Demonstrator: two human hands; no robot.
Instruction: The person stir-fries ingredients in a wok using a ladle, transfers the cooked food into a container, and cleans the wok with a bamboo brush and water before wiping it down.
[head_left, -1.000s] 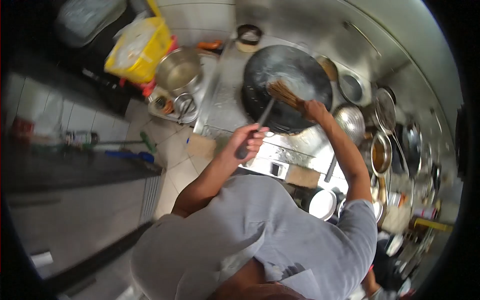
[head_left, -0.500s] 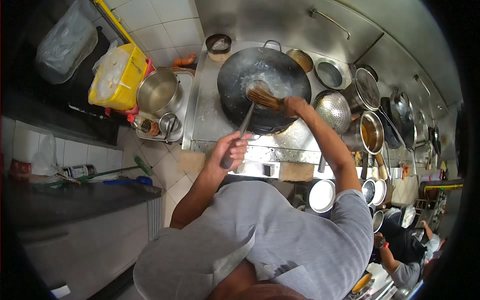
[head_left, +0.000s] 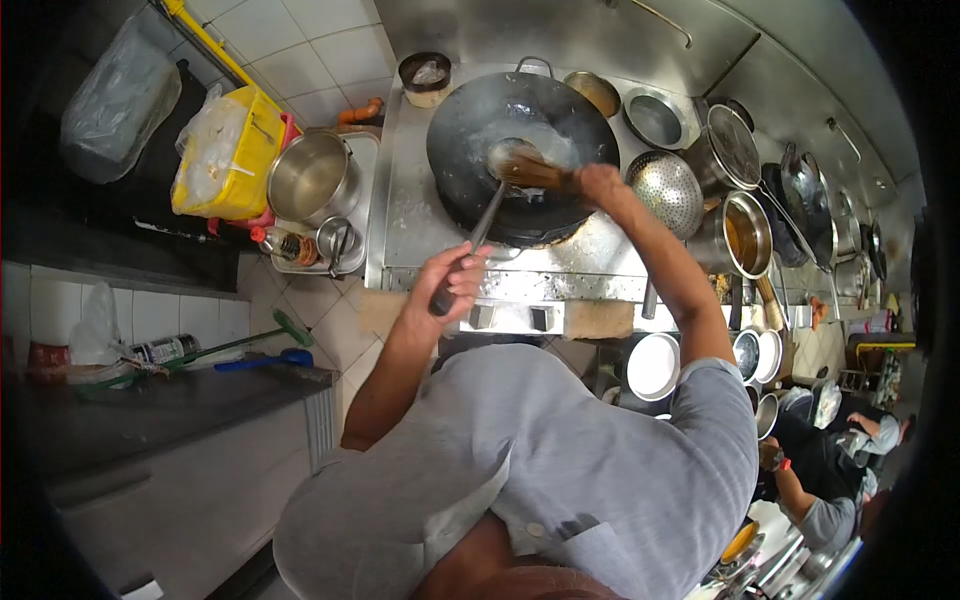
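Observation:
My left hand (head_left: 452, 280) is wrapped round the dark handle of a ladle (head_left: 486, 222), whose round bowl is inside a large black wok (head_left: 465, 115). In my right hand (head_left: 602, 186) is the bound end of a bamboo brush (head_left: 540, 173). Its bristles are at the ladle's bowl, slightly blurred, so exact contact is hard to tell. Whitish liquid and some steam show in the wok, which sits on the steel stove (head_left: 400, 235).
Left of the stove are a steel pot (head_left: 312, 178) on a tray and a yellow basket (head_left: 250, 160). A perforated strainer (head_left: 665, 195), a pot of brown liquid (head_left: 743, 236) and a white bowl (head_left: 654, 366) lie to the right. Another person (head_left: 822, 480) is at lower right.
The camera view has shifted and steadied. Both hands keep their hold; the brush has moved from above the ladle's shaft to its bowl, with the bristles now more level.

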